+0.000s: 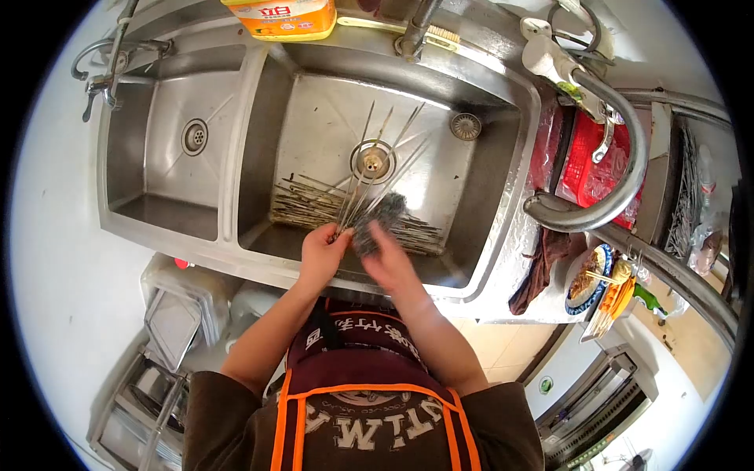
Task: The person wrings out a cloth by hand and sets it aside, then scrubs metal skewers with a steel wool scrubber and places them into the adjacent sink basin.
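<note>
My left hand [322,250] is closed around the lower ends of several thin skewers [349,206], which fan out over the sink basin [314,106]. In my right hand [389,263] is a dark grey steel wool scourer [380,220], touching or very close to the held skewers. Part of the scourer is covered by my fingers. Beneath both hands, a pile of loose skewers [308,202] lies across the near side of the basin, reaching out to the left and right. A drain [372,162] sits behind the held bunch.
To the left is a second basin [177,169] with a tap [102,82]. On the back rim stand an orange-and-yellow detergent container [283,20] and a long-handled brush [393,30]. A curved metal pipe [628,173] and a red basket [585,161] are at the right.
</note>
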A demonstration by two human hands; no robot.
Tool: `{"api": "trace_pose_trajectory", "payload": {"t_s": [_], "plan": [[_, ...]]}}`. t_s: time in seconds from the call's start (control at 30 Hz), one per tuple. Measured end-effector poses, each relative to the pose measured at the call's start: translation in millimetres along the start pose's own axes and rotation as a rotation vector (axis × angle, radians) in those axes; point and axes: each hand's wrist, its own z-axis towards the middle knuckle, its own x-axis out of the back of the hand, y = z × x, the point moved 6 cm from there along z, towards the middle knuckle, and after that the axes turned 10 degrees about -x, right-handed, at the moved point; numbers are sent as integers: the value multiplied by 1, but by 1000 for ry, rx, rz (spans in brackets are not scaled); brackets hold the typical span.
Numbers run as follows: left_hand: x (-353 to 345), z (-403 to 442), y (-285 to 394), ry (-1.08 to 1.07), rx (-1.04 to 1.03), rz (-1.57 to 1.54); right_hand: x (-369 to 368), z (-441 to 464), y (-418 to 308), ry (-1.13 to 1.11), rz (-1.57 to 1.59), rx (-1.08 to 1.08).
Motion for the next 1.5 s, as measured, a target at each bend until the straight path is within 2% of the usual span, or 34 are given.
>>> {"api": "trace_pose_trajectory", "payload": {"t_s": [0.07, 0.1, 0.13, 0.2, 0.23, 0.27, 0.3, 0.37, 0.4, 0.47, 0.53, 0.57, 0.6, 0.67, 0.7, 0.77, 0.9, 0.97, 1.07, 1.13, 1.2, 1.23, 1.3, 1.37, 1.47, 1.5], "plan": [[1, 3, -5, 38, -152, 123, 19, -7, 2, 383, -325, 78], [0, 2, -3, 38, -153, 125, 19, 1, -6, 225, -328, 117], [-2, 0, -4, 13, -92, 112, 12, -7, -28, 395, -879, 352], [-2, -8, -1, -13, -28, 99, 9, 0, -65, 384, -284, 306], [-1, -14, 2, -35, 5, 132, -14, -16, -90, 706, -305, 326], [0, -17, 3, -59, 36, 167, 4, 6, -121, 464, -302, 535], [0, -17, 5, -61, 37, 170, 0, 10, -134, 487, -279, 550], [-3, -10, 12, 16, -17, -16, -2, 15, -148, 507, -266, 562], [1, -7, 12, 21, -19, -15, 0, 21, -153, 441, -314, 609], [7, -1, 12, -76, -42, 218, 8, 33, -166, 375, -356, 660], [15, -4, 15, -57, -112, 191, 25, 28, -194, 496, -289, 815], [21, -4, 18, -29, -183, 165, 30, 22, -214, 468, -177, 747], [30, -1, 18, -21, -186, 170, 26, 14, -227, 561, -157, 729], [54, 11, 6, 14, -51, 266, 7, 1, -219, 534, -343, 731], [60, 26, 1, 16, -86, 326, 8, 3, -207, 481, -378, 739], [59, 72, -10, 93, -168, 93, 10, 10, -160, 444, -331, 696], [62, 128, -29, 112, -241, -16, 46, 1, -120, 503, -207, 493], [62, 147, -35, 14, -222, 197, 58, -6, -118, 508, -211, 481], [65, 166, -48, 45, -225, 205, 66, -9, -116, 510, -228, 477], [71, 169, -45, 51, -234, 303, 61, -19, -108, 655, -254, 449], [81, 174, -47, 60, -241, 408, 67, -10, -100, 581, -238, 397], [84, 173, -30, 187, -583, 596, 67, -5, -96, 509, -226, 353], [90, 159, -15, 324, -924, 792, 64, 1, -85, 495, -248, 311], [86, 150, -24, 140, -122, 264, 58, 10, -71, 449, -267, 253], [61, 122, -13, 39, -134, 134, 51, 19, -60, 401, -144, 184], [45, 108, 6, -58, -131, -48, 44, 23, -58, 301, -120, 177]]}}
